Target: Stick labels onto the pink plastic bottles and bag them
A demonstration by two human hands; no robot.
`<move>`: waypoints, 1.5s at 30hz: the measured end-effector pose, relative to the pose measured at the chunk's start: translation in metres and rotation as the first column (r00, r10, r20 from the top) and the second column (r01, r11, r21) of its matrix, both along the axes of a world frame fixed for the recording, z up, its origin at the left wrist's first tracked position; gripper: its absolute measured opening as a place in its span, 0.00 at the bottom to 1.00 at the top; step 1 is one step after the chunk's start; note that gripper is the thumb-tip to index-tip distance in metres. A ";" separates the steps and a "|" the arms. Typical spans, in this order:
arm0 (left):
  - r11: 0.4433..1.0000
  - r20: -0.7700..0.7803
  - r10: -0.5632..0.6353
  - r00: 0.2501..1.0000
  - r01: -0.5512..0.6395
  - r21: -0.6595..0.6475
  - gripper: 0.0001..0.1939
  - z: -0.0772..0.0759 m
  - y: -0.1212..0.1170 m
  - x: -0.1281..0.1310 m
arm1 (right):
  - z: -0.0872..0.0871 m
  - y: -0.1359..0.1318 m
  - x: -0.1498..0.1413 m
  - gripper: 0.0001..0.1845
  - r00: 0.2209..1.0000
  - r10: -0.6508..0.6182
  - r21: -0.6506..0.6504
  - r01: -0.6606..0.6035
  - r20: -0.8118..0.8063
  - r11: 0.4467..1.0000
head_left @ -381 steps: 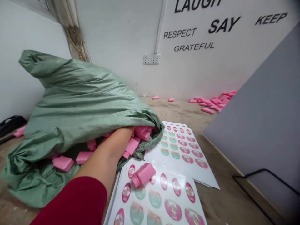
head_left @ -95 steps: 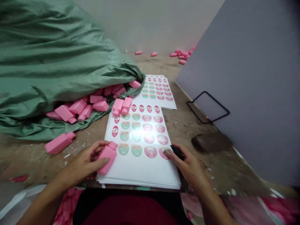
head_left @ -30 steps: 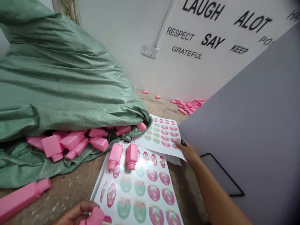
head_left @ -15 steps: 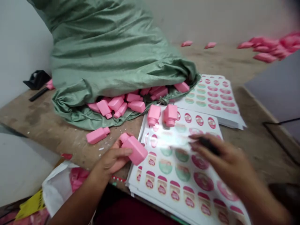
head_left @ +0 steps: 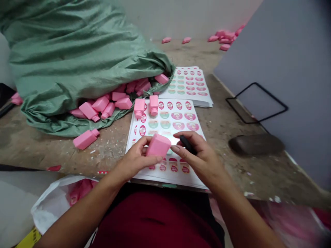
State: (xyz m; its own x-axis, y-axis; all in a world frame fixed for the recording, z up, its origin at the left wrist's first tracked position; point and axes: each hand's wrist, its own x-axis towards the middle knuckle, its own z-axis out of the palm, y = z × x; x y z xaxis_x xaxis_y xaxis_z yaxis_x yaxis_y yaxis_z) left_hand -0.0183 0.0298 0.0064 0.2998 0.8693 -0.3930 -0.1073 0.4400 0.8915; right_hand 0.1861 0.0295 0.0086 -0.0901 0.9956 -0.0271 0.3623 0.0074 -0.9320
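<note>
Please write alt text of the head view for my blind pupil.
A person's left hand holds a pink bottle and the right hand a black object above printed sheets. Two pink bottles rest on these, near a green sack with more bottles at its mouth.

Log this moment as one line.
left hand: holds pink bottle | right hand: holds black object | beneath: label sheets | leftward: green sack

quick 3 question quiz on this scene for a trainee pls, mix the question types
1. Which hand holds a pink, boxy plastic bottle?
2. True or false: the mouth of the green fabric sack is tied shut.
3. How many other such bottles rest on the nearer white sheet of printed labels? A) none B) two C) five

Key:
1. The left hand.
2. False; bottles show in it.
3. B.
</note>
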 end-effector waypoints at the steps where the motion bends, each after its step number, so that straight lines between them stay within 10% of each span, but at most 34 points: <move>1: 0.999 0.024 0.032 0.999 -0.031 -0.019 0.26 0.001 0.002 0.003 | -0.002 -0.005 0.005 0.17 0.997 -0.030 0.008 0.030 0.073 1.000; 12: 0.984 0.231 0.159 0.960 -0.137 -0.110 0.22 -0.021 0.004 0.042 | -0.032 -0.040 0.020 0.09 0.729 -0.076 0.226 -0.110 0.681 0.968; 29: 0.991 0.161 0.112 0.981 -0.098 -0.095 0.22 -0.021 0.006 0.039 | -0.030 -0.036 0.018 0.09 0.672 -0.138 0.332 -0.170 0.727 0.928; 38: 0.981 0.220 0.167 0.961 -0.138 -0.140 0.21 -0.022 0.009 0.041 | -0.030 -0.030 0.025 0.08 0.774 -0.005 0.119 -0.090 0.633 0.989; 45: 0.973 0.308 0.200 0.930 -0.152 -0.173 0.20 -0.021 0.008 0.042 | -0.031 -0.035 0.019 0.11 0.661 -0.102 0.248 -0.130 0.744 0.960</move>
State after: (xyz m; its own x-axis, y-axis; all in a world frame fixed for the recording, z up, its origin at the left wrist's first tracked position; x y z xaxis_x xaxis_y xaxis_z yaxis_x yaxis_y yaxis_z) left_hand 0.0233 0.0378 -0.0147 0.2781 0.8610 -0.4259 -0.4646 0.5086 0.7249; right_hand 0.2047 -0.0059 -0.0220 -0.1691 0.9720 0.1628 0.9275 0.2129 -0.3074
